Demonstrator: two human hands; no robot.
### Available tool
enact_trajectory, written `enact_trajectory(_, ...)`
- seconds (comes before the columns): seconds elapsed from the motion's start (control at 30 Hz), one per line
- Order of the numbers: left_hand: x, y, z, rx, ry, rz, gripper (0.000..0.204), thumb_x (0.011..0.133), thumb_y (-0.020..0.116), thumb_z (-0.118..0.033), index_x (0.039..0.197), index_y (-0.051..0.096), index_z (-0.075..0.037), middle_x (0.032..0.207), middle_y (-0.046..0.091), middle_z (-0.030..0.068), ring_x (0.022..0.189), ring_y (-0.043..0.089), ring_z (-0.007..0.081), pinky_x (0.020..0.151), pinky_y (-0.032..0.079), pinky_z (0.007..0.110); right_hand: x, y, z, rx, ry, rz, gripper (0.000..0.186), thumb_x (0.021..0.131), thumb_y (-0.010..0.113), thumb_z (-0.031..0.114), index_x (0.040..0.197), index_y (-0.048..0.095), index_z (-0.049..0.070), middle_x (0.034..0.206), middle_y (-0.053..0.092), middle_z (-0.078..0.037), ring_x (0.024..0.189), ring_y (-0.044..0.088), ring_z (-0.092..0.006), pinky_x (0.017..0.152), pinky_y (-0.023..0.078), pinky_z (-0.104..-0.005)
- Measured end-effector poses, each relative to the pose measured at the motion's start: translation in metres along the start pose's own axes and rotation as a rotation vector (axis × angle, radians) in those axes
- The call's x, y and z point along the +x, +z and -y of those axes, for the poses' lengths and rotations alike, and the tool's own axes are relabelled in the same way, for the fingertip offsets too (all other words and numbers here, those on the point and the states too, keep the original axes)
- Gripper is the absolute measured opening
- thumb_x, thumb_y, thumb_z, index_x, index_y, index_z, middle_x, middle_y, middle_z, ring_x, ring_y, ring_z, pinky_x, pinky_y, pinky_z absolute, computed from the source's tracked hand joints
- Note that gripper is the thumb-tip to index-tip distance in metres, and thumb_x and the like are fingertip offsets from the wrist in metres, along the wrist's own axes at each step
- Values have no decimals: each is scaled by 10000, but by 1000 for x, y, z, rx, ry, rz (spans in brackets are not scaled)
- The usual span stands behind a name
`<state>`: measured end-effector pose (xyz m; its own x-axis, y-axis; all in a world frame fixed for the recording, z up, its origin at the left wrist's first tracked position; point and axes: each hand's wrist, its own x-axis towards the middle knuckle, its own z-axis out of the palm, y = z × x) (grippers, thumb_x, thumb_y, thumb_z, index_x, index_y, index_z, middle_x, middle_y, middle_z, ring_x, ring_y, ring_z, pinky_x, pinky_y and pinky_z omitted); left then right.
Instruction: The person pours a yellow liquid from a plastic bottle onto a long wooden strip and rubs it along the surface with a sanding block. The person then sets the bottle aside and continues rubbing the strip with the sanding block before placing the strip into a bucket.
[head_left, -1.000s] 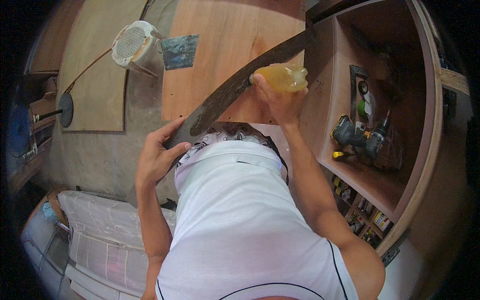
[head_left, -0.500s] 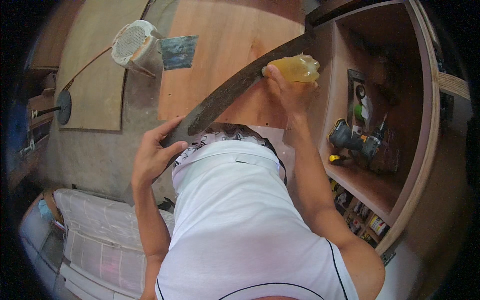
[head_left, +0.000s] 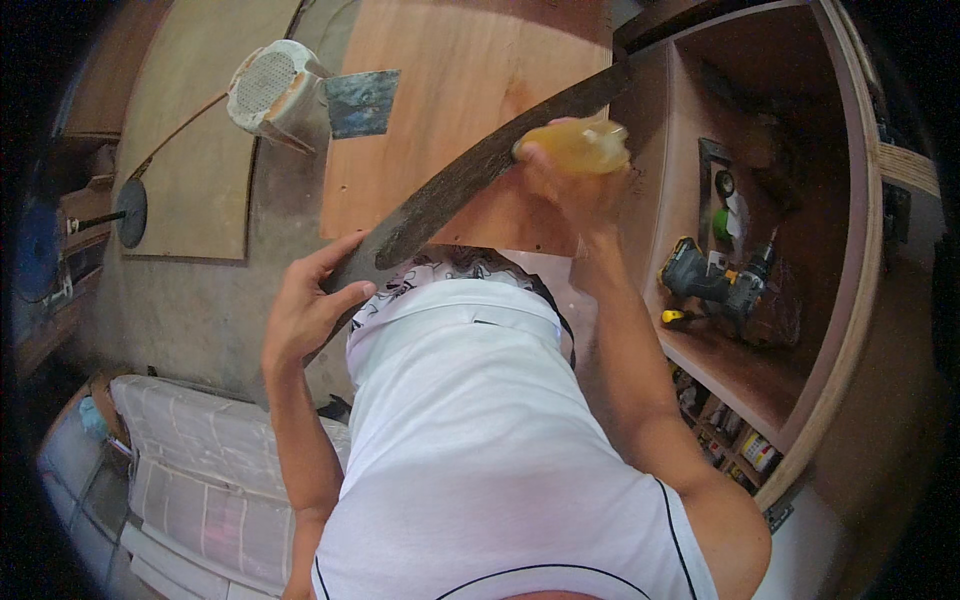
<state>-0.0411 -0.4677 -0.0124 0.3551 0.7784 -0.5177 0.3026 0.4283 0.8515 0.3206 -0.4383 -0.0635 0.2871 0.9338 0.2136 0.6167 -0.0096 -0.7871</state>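
A long, dark, flat strip [head_left: 460, 182] runs at a slant from near my waist to the far right, over a reddish-brown wooden board [head_left: 450, 60]. My left hand [head_left: 303, 308] is closed on its near end, thumb on top and fingers along the left edge. In my right hand [head_left: 580, 200] is a clear plastic bottle [head_left: 585, 145] of yellowish liquid, lying on its side. The bottle's narrow end points left and meets or overlaps the strip's right edge; motion blur hides whether they touch.
On the right, an open wooden cabinet [head_left: 845, 330] holds a cordless drill [head_left: 715, 278] and small tools. A worn white stool [head_left: 272, 92] stands at the upper left beside a dark patch [head_left: 362, 103] on the board. Plastic-wrapped material [head_left: 210, 450] lies at lower left.
My right hand and the bottle have shifted slightly left and are now blurred. My left hand and the strip have barely moved.
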Motion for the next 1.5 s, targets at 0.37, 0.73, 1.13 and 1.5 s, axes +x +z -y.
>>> enact_trajectory(0.37,1,-2,7,-78,-2,11,636,855,797,60,1466,618,58,1324,728,105,1169,670,158,1049,515,311,-7,-1,-1,-85,-273,-12,363,835,916,378,1020,788,93,958,813,-90,808,797,-275,744,641,-410)
enact_trajectory(0.73,3,-7,2,-77,-48,26,640,849,795,63,1466,627,46,1304,738,112,1168,675,157,1054,512,317,10,-14,-16,-330,-179,-151,387,835,904,432,956,785,84,943,802,-92,828,789,-301,716,633,-443)
enact_trajectory(1.13,5,-1,-6,62,-34,-8,626,834,787,76,1444,654,32,1276,754,96,1153,680,156,1056,503,312,32,-47,-15,-99,72,-244,325,846,928,306,983,810,35,933,821,-89,837,796,-212,772,610,-359)
enact_trajectory(1.5,5,-2,1,74,-34,-7,628,843,780,64,1455,641,39,1280,752,96,1151,678,157,1055,499,305,27,-18,-33,-206,55,-193,380,848,910,393,972,808,49,916,823,-108,856,814,-252,773,633,-403)
